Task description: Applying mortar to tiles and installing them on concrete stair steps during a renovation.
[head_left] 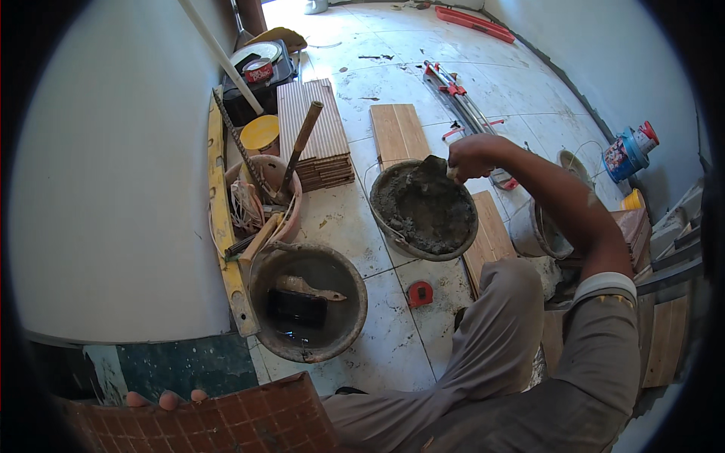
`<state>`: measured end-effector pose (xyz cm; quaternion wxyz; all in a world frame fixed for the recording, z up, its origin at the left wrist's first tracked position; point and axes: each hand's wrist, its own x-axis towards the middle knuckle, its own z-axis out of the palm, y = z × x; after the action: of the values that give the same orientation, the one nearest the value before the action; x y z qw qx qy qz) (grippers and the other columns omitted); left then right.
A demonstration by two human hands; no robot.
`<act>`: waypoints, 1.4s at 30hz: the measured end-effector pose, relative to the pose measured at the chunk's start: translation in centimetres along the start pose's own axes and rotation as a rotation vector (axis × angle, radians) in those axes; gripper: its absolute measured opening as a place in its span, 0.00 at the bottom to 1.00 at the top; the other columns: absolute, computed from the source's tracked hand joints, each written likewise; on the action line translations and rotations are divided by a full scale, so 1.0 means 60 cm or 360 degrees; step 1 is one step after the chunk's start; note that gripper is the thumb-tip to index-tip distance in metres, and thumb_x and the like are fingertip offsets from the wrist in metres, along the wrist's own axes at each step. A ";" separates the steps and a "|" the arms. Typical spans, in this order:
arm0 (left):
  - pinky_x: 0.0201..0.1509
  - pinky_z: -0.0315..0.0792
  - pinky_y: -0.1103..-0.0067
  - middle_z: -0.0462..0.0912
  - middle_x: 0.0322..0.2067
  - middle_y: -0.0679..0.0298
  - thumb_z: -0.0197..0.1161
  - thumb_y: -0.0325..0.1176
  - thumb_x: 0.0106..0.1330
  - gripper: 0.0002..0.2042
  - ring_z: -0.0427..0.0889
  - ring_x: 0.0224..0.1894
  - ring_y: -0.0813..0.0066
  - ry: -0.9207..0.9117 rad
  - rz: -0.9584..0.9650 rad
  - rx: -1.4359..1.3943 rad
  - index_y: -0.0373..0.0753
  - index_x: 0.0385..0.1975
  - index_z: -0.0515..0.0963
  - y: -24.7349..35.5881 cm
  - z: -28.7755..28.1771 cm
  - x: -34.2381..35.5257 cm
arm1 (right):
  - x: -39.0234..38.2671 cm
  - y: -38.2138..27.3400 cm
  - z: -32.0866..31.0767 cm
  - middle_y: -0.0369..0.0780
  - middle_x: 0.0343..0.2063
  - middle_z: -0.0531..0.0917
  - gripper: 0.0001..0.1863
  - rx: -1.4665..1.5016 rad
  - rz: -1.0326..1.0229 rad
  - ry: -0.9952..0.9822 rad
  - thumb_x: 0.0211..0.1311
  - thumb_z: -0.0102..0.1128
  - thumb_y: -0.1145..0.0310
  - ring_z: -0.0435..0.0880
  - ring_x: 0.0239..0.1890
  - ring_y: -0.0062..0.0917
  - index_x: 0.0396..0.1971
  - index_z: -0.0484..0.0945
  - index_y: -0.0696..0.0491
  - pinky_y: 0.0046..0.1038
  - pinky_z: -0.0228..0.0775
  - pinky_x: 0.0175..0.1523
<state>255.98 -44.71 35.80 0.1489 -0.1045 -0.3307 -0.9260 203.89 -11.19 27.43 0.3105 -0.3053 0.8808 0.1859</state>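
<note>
My right hand (474,157) is closed around the handle of a trowel, which is hidden in my grip. The trowel's dark blade (433,169) touches the grey mortar (429,211) at the far side of a bucket (398,246). At the lower left, my left hand (168,399) grips a reddish-brown tile (257,414) by its far edge. Its grid-patterned face is turned up, and only the fingertips show over the edge. The tile lies in front of my lap, with the rest of that hand hidden below it.
Near the left wall stands a water bucket (361,321) holding a brush (306,288) and a black block. Behind it are a tool pail (291,167), a yellow spirit level (219,204) and stacked tiles (325,177). A red tape measure (420,294) and tile cutter (468,106) lie on the floor.
</note>
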 end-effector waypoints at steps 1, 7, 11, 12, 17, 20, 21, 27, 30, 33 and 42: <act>0.78 0.59 0.41 0.62 0.74 0.47 0.52 0.80 0.64 0.56 0.63 0.75 0.44 -0.0031 -0.0045 0.0025 0.45 0.83 0.47 -0.002 -0.015 -0.004 | 0.015 -0.007 0.005 0.43 0.19 0.86 0.15 0.0030 0.0013 -0.0036 0.59 0.68 0.59 0.87 0.22 0.32 0.28 0.89 0.59 0.38 0.79 0.30; 0.79 0.55 0.39 0.61 0.76 0.49 0.47 0.78 0.67 0.52 0.60 0.77 0.44 -0.0073 -0.0141 0.0097 0.50 0.83 0.47 0.015 -0.046 -0.021 | 0.075 -0.052 0.052 0.46 0.26 0.90 0.16 0.0024 0.0015 -0.0093 0.53 0.69 0.60 0.91 0.27 0.36 0.30 0.89 0.59 0.41 0.83 0.34; 0.81 0.51 0.37 0.59 0.77 0.51 0.43 0.78 0.69 0.49 0.58 0.79 0.44 -0.0133 -0.0172 0.0227 0.54 0.83 0.46 0.016 -0.051 -0.032 | 0.097 -0.099 0.120 0.45 0.36 0.93 0.18 -0.0021 0.0001 0.0106 0.53 0.71 0.59 0.94 0.39 0.37 0.40 0.91 0.56 0.42 0.86 0.43; 0.81 0.51 0.37 0.59 0.77 0.51 0.43 0.77 0.70 0.48 0.57 0.79 0.44 -0.0147 -0.0175 0.0265 0.55 0.83 0.46 0.017 -0.050 -0.036 | 0.101 -0.110 0.139 0.45 0.37 0.93 0.18 -0.0027 0.0004 0.0169 0.53 0.71 0.59 0.94 0.40 0.37 0.41 0.92 0.55 0.42 0.86 0.44; 0.82 0.47 0.35 0.58 0.79 0.53 0.38 0.76 0.72 0.45 0.54 0.81 0.43 -0.0242 -0.0114 0.0398 0.59 0.84 0.46 -0.001 -0.024 -0.040 | 0.084 -0.151 0.239 0.44 0.42 0.93 0.16 -0.0149 -0.0093 0.0241 0.54 0.72 0.60 0.94 0.45 0.39 0.42 0.93 0.49 0.42 0.86 0.45; 0.83 0.44 0.34 0.57 0.79 0.54 0.36 0.76 0.74 0.43 0.52 0.82 0.43 -0.0131 0.0250 0.0529 0.61 0.84 0.46 -0.062 0.005 -0.034 | 0.062 -0.154 0.242 0.44 0.44 0.93 0.15 -0.0256 -0.0192 0.0140 0.54 0.70 0.62 0.93 0.46 0.40 0.41 0.93 0.49 0.41 0.86 0.44; 0.83 0.45 0.34 0.56 0.80 0.51 0.37 0.76 0.73 0.44 0.54 0.82 0.43 -0.0130 0.0552 0.0577 0.61 0.84 0.45 -0.099 0.007 -0.027 | 0.055 -0.153 0.234 0.44 0.43 0.93 0.15 -0.0252 -0.0199 0.0142 0.55 0.70 0.63 0.93 0.46 0.40 0.41 0.93 0.49 0.42 0.86 0.44; 0.79 0.58 0.36 0.54 0.79 0.44 0.44 0.72 0.75 0.48 0.57 0.80 0.41 -0.0009 0.1556 0.0712 0.47 0.83 0.39 -0.186 -0.003 0.021 | 0.002 -0.147 0.197 0.45 0.42 0.92 0.15 -0.0186 -0.0112 0.0176 0.55 0.69 0.63 0.93 0.46 0.43 0.40 0.92 0.52 0.43 0.85 0.45; 0.76 0.65 0.37 0.54 0.78 0.41 0.47 0.70 0.76 0.50 0.59 0.79 0.40 -0.0125 0.1498 0.0758 0.39 0.82 0.36 -0.168 -0.008 0.021 | -0.031 -0.137 0.188 0.47 0.39 0.92 0.15 -0.0047 -0.0004 0.0221 0.55 0.69 0.62 0.92 0.45 0.45 0.39 0.92 0.53 0.43 0.85 0.46; 0.81 0.53 0.36 0.55 0.79 0.44 0.43 0.68 0.78 0.41 0.53 0.81 0.41 -0.0215 0.0869 0.0409 0.52 0.83 0.43 -0.115 -0.024 0.006 | -0.062 -0.111 0.166 0.47 0.38 0.92 0.15 -0.0128 -0.0019 0.0156 0.56 0.68 0.60 0.92 0.44 0.45 0.39 0.91 0.52 0.43 0.85 0.47; 0.83 0.43 0.32 0.56 0.79 0.46 0.41 0.66 0.78 0.37 0.44 0.84 0.41 -0.0265 -0.0128 0.0181 0.61 0.84 0.50 -0.024 -0.076 -0.010 | -0.084 -0.043 0.078 0.47 0.24 0.87 0.13 0.0161 -0.0227 -0.0026 0.64 0.62 0.64 0.89 0.25 0.36 0.32 0.85 0.61 0.36 0.81 0.30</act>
<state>255.60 -46.42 31.34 0.0893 -0.1592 -0.3980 -0.8990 210.71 -8.55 26.97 0.3451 -0.3496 0.8626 0.1209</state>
